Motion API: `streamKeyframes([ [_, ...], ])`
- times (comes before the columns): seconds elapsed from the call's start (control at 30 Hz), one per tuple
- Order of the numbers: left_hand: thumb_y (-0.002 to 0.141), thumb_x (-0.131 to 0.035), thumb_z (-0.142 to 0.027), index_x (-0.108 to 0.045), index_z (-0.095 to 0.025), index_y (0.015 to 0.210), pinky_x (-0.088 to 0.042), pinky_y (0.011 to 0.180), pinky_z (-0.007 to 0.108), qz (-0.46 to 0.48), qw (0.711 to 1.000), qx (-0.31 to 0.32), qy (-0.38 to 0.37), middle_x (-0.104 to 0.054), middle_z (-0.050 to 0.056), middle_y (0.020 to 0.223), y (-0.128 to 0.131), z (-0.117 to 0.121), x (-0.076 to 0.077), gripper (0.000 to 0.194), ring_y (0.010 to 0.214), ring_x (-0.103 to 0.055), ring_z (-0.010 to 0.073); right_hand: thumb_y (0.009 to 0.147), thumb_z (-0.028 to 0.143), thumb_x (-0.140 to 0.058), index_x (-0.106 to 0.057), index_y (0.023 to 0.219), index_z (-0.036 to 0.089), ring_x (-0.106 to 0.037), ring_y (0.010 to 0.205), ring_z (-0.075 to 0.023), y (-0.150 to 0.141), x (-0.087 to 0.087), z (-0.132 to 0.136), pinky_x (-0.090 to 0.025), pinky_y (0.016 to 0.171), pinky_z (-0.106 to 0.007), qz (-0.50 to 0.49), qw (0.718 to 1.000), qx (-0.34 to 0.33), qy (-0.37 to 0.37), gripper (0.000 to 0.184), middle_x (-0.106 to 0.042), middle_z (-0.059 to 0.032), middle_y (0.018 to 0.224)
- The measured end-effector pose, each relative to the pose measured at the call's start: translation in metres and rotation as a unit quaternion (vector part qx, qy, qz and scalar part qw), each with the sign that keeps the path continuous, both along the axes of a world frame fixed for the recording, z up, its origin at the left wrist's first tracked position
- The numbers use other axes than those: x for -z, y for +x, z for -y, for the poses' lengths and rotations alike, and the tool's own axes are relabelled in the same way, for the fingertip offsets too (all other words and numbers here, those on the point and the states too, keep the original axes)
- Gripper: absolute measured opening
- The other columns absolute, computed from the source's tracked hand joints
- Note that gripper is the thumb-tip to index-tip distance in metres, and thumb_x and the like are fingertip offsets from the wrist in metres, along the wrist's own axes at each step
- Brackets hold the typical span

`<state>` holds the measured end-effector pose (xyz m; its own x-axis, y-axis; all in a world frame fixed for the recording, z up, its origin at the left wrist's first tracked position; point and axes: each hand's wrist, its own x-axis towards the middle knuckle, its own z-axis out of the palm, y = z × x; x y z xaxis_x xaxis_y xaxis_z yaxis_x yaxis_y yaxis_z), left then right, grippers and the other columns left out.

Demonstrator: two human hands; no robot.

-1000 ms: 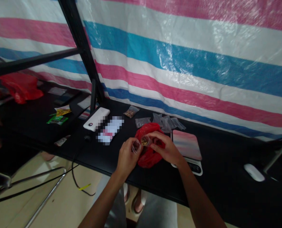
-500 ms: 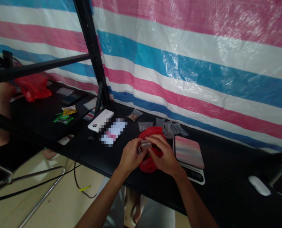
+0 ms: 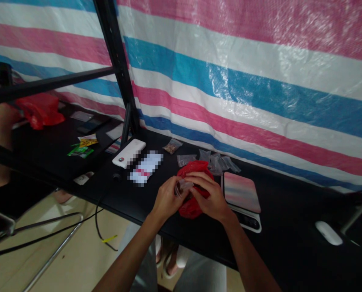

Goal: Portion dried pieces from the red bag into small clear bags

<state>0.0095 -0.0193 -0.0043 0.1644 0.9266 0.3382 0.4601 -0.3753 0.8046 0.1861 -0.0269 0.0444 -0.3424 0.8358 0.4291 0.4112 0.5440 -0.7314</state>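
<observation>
Between my two hands is a small clear plastic bag (image 3: 184, 185), held just above a red plastic bag (image 3: 196, 166). My left hand (image 3: 168, 195) pinches the clear bag's left side with closed fingers. From the other side, my right hand (image 3: 210, 195) grips its upper right edge between thumb and fingers. The red bag stands on the table behind and beneath my hands; its contents are hidden. Right of it lies a small digital scale (image 3: 242, 192) with a pinkish, shiny platform. Several flat clear bags (image 3: 219, 162) lie behind the red bag.
A clear bag with brown bits (image 3: 173, 146) lies near the striped sheet (image 3: 229, 77). Left are a white power bank (image 3: 129, 153) and a blurred-out phone (image 3: 146, 168). A white mouse (image 3: 328, 232) sits right. Beyond a black frame post (image 3: 118, 61), another person's arm (image 3: 1, 138) is near a red bag.
My fingers have shifted slightly on the small clear bag, whose mouth now looks a little different in shape. The whole view has moved a little; the other things lie as before.
</observation>
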Motion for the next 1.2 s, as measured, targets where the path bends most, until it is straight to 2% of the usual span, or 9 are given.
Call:
streamKeyframes([
  [0.3,0.088,-0.067,-0.036,-0.060,-0.022,0.097,-0.048,0.065,0.024,0.059,0.998,-0.013,-0.029,-0.067,0.000,0.084,0.001,0.000,-0.001,0.019,0.072,-0.063,0.0153,0.095,0.028,-0.063,-0.067,0.119,0.026,-0.067,0.104,-0.0216,-0.001,0.006,-0.003,-0.056,0.089,-0.035,-0.039,0.998,0.044,0.010,0.024,-0.069,-0.0086,0.118],
  [0.47,0.087,-0.064,-0.038,-0.053,-0.023,0.088,-0.042,0.057,0.023,0.054,0.990,-0.126,-0.028,-0.058,-0.005,0.068,0.001,0.004,-0.007,0.019,0.057,-0.057,0.0137,0.093,0.024,-0.060,-0.065,0.114,0.025,-0.067,0.102,-0.0234,0.016,0.000,-0.006,-0.055,0.087,-0.036,-0.016,0.999,0.048,0.002,0.022,-0.069,-0.0088,0.115],
  [0.57,0.086,-0.063,-0.036,-0.051,-0.025,0.084,-0.040,0.056,0.025,0.049,0.972,-0.226,-0.048,-0.056,-0.005,0.065,-0.001,0.028,-0.022,0.017,0.055,-0.057,0.0156,0.089,0.014,-0.058,-0.065,0.111,0.025,-0.067,0.096,-0.0220,0.026,-0.003,-0.009,-0.054,0.084,-0.035,0.053,0.998,0.029,-0.024,0.026,-0.070,-0.0070,0.110],
  [0.63,0.086,-0.063,-0.036,-0.050,-0.026,0.084,-0.038,0.054,0.026,0.039,0.958,-0.262,-0.108,-0.057,-0.005,0.064,0.002,0.052,-0.030,0.017,0.054,-0.058,0.0172,0.085,0.008,-0.055,-0.066,0.109,0.025,-0.067,0.092,-0.0211,0.031,-0.003,-0.010,-0.052,0.084,-0.035,0.087,0.995,0.037,-0.040,0.031,-0.070,-0.0060,0.108],
  [0.77,0.085,-0.066,-0.039,-0.050,-0.027,0.085,-0.034,0.051,0.027,0.034,0.948,-0.160,-0.273,-0.064,-0.002,0.066,0.021,0.094,-0.030,0.020,0.055,-0.063,0.0201,0.078,0.002,-0.053,-0.067,0.106,0.023,-0.067,0.090,-0.0198,0.035,-0.005,-0.009,-0.050,0.083,-0.033,0.104,0.989,0.036,-0.096,0.037,-0.070,-0.0043,0.106],
  [0.83,0.087,-0.064,-0.041,-0.049,-0.027,0.085,-0.037,0.053,0.027,0.075,0.938,-0.141,-0.307,-0.063,-0.002,0.068,0.032,0.102,-0.024,0.021,0.057,-0.062,0.0193,0.077,0.003,-0.055,-0.067,0.105,0.022,-0.066,0.082,-0.0177,0.038,-0.009,-0.008,-0.050,0.076,-0.030,0.081,0.986,0.019,-0.146,0.037,-0.070,-0.0038,0.105],
  [0.97,0.086,-0.066,-0.043,-0.045,-0.025,0.085,-0.044,0.059,0.026,0.199,0.923,-0.181,-0.275,-0.053,-0.005,0.071,0.048,0.092,-0.018,0.027,0.062,-0.055,0.0151,0.079,0.014,-0.064,-0.067,0.106,0.021,-0.058,0.064,-0.0127,0.045,-0.019,-0.003,-0.043,0.056,-0.023,0.002,0.950,-0.077,-0.302,0.027,-0.070,-0.0020,0.100],
  [1.1,0.078,-0.073,-0.043,-0.045,-0.024,0.086,-0.045,0.058,0.022,0.343,0.869,-0.218,-0.284,-0.047,-0.007,0.072,0.049,0.077,-0.022,0.035,0.062,-0.051,0.0115,0.081,0.032,-0.075,-0.070,0.104,0.020,-0.051,0.062,-0.0109,0.048,-0.026,0.003,-0.037,0.051,-0.020,-0.017,0.907,-0.183,-0.378,0.026,-0.063,0.0025,0.082],
  [1.2,0.075,-0.075,-0.039,-0.046,-0.023,0.090,-0.047,0.057,0.021,0.412,0.825,-0.217,-0.320,-0.052,-0.006,0.075,0.047,0.074,-0.024,0.037,0.063,-0.053,0.0107,0.082,0.041,-0.077,-0.069,0.106,0.020,-0.051,0.065,-0.0107,0.048,-0.028,0.006,-0.038,0.054,-0.019,-0.005,0.883,-0.228,-0.410,0.033,-0.061,0.0020,0.084],
])
